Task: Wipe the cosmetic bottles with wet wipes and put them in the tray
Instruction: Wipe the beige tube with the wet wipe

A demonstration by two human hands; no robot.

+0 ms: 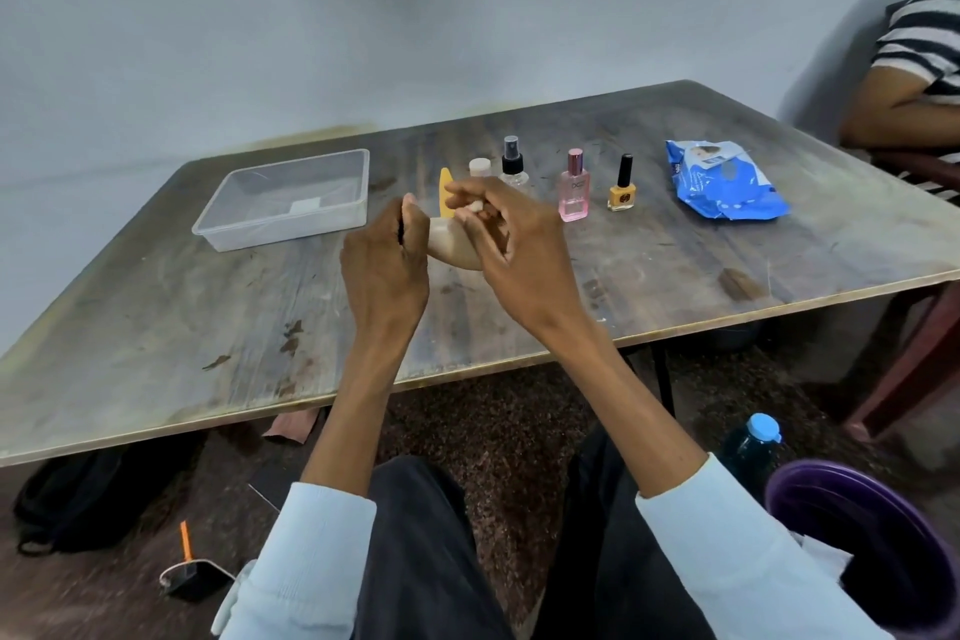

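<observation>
Hands, left [383, 265] and right [511, 244], grip a beige bottle [451, 247] with curled fingers, hiding bottles behind; tray [284, 224] leftward.

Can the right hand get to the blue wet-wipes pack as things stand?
Probably yes. The blue wet-wipes pack lies in the open on the wooden table, right of the yellow nail-polish bottle, nothing between. But the right hand is busy on a beige tube.

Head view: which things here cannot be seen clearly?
- Beige bottle: mostly covered by both hands.
- Yellow item: lower part behind the left hand.
- Right hand: pinches something white, too small to identify.
- Pink bottle label: too small to read.
</observation>
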